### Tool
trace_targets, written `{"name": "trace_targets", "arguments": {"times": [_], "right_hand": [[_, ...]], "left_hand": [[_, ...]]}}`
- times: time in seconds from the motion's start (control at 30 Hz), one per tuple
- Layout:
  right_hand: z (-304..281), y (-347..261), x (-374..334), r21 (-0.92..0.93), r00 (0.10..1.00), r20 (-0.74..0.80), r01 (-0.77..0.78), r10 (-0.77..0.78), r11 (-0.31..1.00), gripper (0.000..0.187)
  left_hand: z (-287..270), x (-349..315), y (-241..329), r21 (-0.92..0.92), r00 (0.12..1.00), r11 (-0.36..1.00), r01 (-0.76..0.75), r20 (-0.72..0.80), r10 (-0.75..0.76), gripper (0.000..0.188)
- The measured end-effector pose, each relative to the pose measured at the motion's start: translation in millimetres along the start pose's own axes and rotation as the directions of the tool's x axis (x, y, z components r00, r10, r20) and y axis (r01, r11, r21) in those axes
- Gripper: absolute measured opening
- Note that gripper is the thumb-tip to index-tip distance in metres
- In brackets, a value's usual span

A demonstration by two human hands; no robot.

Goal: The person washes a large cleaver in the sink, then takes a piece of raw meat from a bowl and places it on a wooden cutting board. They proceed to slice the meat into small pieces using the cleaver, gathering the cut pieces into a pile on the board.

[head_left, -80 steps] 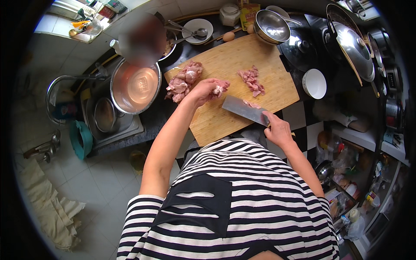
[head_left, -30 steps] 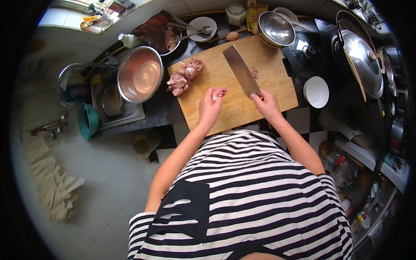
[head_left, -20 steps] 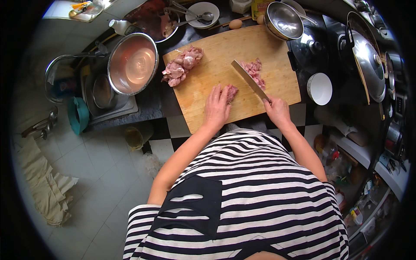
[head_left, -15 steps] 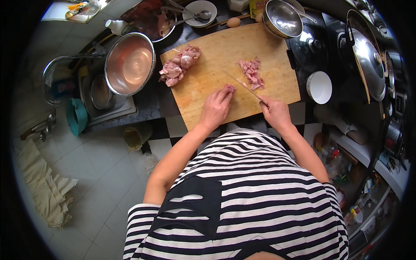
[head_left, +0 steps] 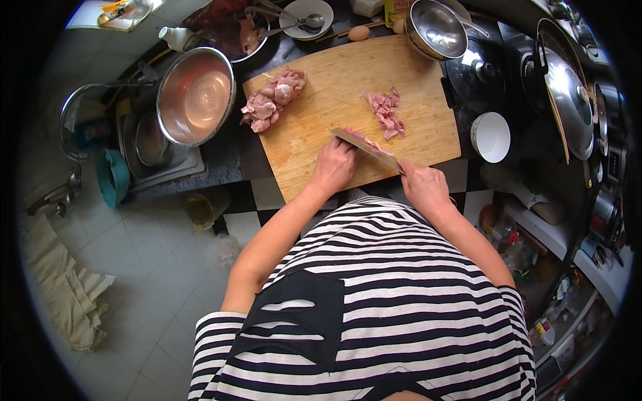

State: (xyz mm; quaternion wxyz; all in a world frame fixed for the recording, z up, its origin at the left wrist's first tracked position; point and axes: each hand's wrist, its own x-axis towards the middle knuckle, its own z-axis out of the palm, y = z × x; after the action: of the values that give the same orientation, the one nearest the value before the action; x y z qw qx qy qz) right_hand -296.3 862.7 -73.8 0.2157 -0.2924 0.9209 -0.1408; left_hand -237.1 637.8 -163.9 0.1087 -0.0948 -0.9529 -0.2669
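My right hand (head_left: 426,184) grips the handle of a kitchen knife (head_left: 370,152) with a broad blade, which is tilted so its flat side shows. Beside the blade's far end, my left hand (head_left: 335,167) is closed with curled fingers, pressing a small piece of raw meat to the wooden cutting board (head_left: 328,63); fingers and blade hide most of that piece. Bits of pink meat show along the blade's far side. Beyond the knife lies a small pile of cut meat (head_left: 385,112). A larger heap of raw meat (head_left: 274,99) rests at the board's left side.
Left of the board stands a metal basin (head_left: 196,97) near the sink. A white bowl (head_left: 491,137) sits at the right, near the dark stove. Behind the board are a steel pan (head_left: 436,30), an egg (head_left: 359,33) and a bowl with spoons (head_left: 306,19).
The knife has moved left and nearer my left hand, and its blade has turned from edge-on to showing its flat side. My left fingers are more curled. The meat piles look unchanged.
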Motion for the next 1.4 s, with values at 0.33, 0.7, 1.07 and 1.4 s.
{"name": "trace_targets", "arguments": {"times": [0.33, 0.7, 1.07, 1.4], "right_hand": [[9.9, -7.1, 20.6, -0.093, 0.997, 0.063, -0.029, 0.035, 0.995, 0.010], [43.0, 11.3, 59.5, 0.002, 0.994, -0.090, 0.062, -0.062, 0.998, 0.016], [3.6, -0.2, 23.4, -0.085, 0.997, 0.016, 0.078, -0.077, 0.993, 0.011], [45.5, -16.9, 68.4, -0.125, 0.997, 0.049, 0.072, -0.067, 0.989, 0.010]], "left_hand": [[0.0, 2.6, -1.5, -0.005, 0.998, 1.000, 0.010, 0.061, -0.009, 0.028], [-8.1, -3.1, 6.8, 0.000, 0.995, 0.997, 0.079, 0.069, -0.079, 0.029], [-1.2, -8.3, 0.8, 0.018, 0.995, 0.996, 0.090, 0.044, -0.090, 0.032], [-0.7, -12.0, 1.6, 0.046, 0.979, 0.989, 0.144, 0.141, -0.149, 0.031]]}}
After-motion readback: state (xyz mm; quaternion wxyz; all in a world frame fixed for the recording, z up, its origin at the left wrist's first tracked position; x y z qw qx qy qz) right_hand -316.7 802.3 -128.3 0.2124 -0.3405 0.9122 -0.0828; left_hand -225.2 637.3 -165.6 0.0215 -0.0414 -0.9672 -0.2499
